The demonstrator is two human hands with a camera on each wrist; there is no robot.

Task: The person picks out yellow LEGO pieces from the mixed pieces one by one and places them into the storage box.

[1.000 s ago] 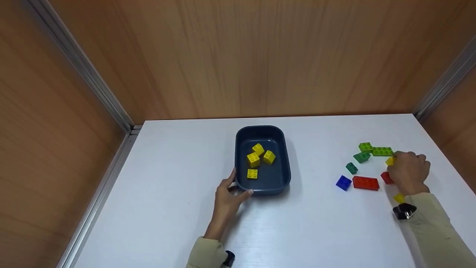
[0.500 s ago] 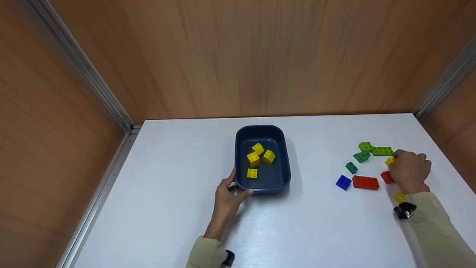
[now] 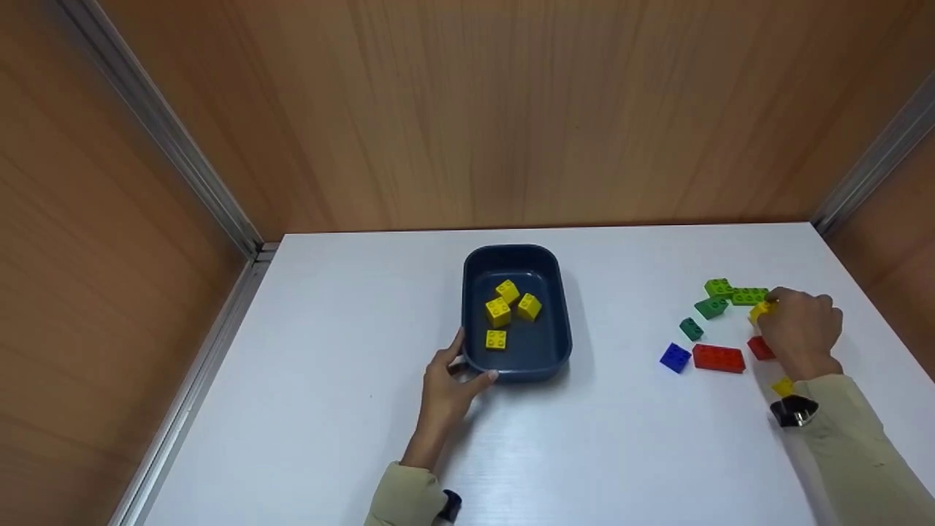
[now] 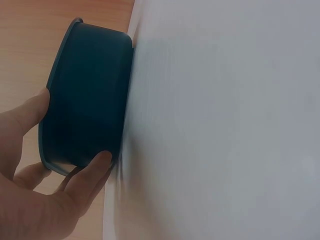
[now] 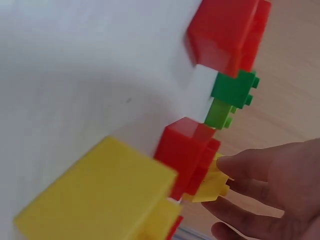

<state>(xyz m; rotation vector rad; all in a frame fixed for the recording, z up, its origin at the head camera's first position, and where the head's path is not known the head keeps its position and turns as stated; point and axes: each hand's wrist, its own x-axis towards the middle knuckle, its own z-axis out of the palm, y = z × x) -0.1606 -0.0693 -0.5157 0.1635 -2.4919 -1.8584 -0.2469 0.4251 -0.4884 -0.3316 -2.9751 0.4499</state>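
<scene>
A: Right hand (image 3: 801, 329), state of grip?
B: Grasping. Thumb and fingers pinch a yellow block (image 3: 758, 313) at the right side of the table (image 3: 621, 446).
A: Any change against the earlier head view?
B: A small one. The hand and the pinched block are shifted slightly leftward and away from the person; more of the block shows, and the hand now covers the right end of the long lime block (image 3: 748, 296). Whether the pinched block is off the table, I cannot tell.
A: Left hand (image 3: 447, 394)?
B: Grasping the blue tray (image 3: 520, 376) at its near left corner, thumb on the near edge, fingers along the left side. No visible change; the tray stays put.
A: Tray contents?
B: Four yellow blocks (image 3: 498, 313), same arrangement as before.
A: Around the right hand?
B: The small red block (image 3: 760, 348) lies just beside it, and a loose yellow block (image 3: 783, 386) near the wrist. Further left lie the long red block (image 3: 719, 359), the blue block (image 3: 676, 359), two dark green blocks (image 3: 711, 308) and the short lime block (image 3: 717, 288). None appears displaced.
</scene>
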